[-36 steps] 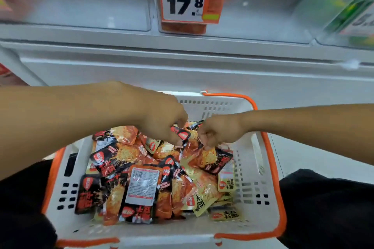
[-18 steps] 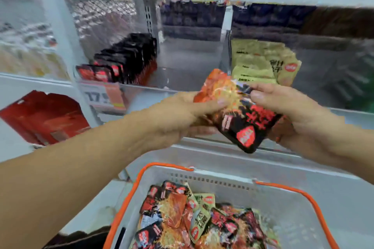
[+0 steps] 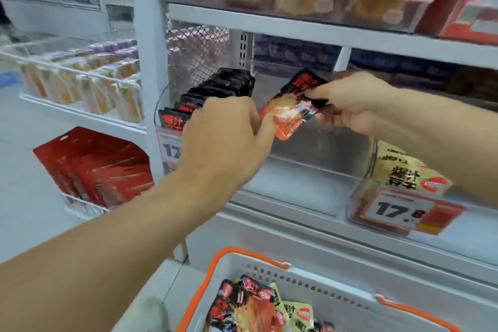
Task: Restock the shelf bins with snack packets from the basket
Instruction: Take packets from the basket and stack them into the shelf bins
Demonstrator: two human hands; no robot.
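A glossy black-and-orange foil snack packet [image 3: 292,108] is held above the clear plastic shelf bin [image 3: 310,170], between both hands. Its crinkled orange lower end is pinched by the left hand [image 3: 226,140], whose fingers are curled round it; its black upper end is gripped by the thumb and curled fingers of the right hand [image 3: 350,102]. In the left part of the same bin, a row of upright black packets [image 3: 215,94] is stood on edge. To the right, pale yellow pouches [image 3: 401,170] are seen behind an orange price tag [image 3: 401,210]. Below, more glossy packets are heaped in the white perforated plastic basket with orange handles [image 3: 323,294].
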